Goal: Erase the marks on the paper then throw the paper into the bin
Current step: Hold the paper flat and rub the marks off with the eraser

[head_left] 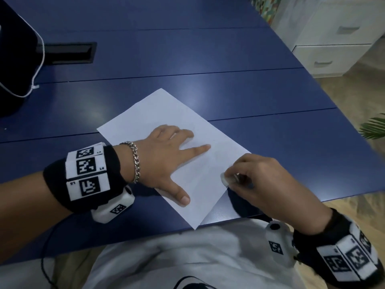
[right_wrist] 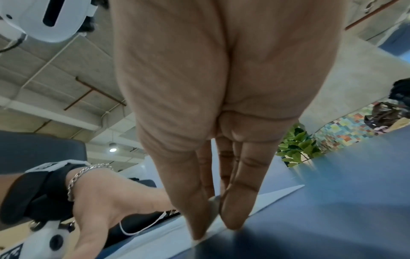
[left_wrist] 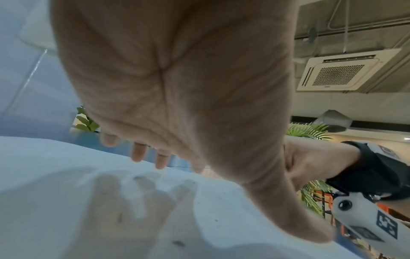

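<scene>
A white sheet of paper [head_left: 158, 115] lies at an angle on the blue table [head_left: 208, 51], one corner reaching the near edge. My left hand [head_left: 166, 155] rests flat on the paper with fingers spread, pinning it down. From the left wrist view the same paper [left_wrist: 55, 201] fills the lower frame under the left hand [left_wrist: 177, 87]. My right hand [head_left: 256, 180] pinches a small white eraser [head_left: 224, 179] against the paper's right edge. In the right wrist view the eraser [right_wrist: 214, 203] shows only as a sliver between thumb and fingers. No marks are visible on the paper.
A dark bag [head_left: 14, 59] with a white cord sits at the table's far left, beside a black cable slot [head_left: 68, 52]. White drawers [head_left: 333, 38] stand at the back right, and a green plant [head_left: 375, 128] beyond the table's right edge. No bin is in view.
</scene>
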`<state>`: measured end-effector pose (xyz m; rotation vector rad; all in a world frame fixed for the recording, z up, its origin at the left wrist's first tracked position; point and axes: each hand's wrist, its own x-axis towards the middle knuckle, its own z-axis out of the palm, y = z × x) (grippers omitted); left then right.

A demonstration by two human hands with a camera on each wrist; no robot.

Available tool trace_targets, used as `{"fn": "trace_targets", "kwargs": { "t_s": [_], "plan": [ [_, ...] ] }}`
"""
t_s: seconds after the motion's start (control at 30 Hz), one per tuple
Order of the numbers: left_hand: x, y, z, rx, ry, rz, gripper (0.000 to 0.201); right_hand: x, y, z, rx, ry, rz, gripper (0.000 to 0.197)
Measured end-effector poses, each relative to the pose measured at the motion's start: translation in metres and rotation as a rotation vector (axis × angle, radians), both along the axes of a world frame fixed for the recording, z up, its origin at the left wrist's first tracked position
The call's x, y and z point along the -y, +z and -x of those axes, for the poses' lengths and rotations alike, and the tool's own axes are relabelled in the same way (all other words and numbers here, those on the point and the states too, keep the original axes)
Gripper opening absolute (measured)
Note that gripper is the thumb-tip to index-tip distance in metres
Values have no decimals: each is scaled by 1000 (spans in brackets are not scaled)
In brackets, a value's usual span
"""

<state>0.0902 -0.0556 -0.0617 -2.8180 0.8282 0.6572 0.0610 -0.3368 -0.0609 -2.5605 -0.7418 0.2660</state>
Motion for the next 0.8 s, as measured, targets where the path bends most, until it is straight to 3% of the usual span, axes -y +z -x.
{"fn": "trace_targets", "kwargs": {
  "t_s": [0.13, 0.33, 0.53, 0.7, 0.8],
  "plan": [
    [10, -8, -4, -140, -31, 33, 136, -5, 9, -12, 31, 55, 34, 10],
    [17, -13, -4, -146, -4, -25, 145, -19, 7, -24, 80, 47, 132, 13],
    [20, -12, -5, -149, 8, -49, 148, -33, 13, 9, -81, 244, 156, 13],
    [20, -11, -3, -139, 4, -55, 148, -22, 12, -27, 66, 57, 212, 12],
    [20, -11, -4, -144, 7, -61, 148, -35, 13, 2, 5, 163, 229, 12]
  ]
}}
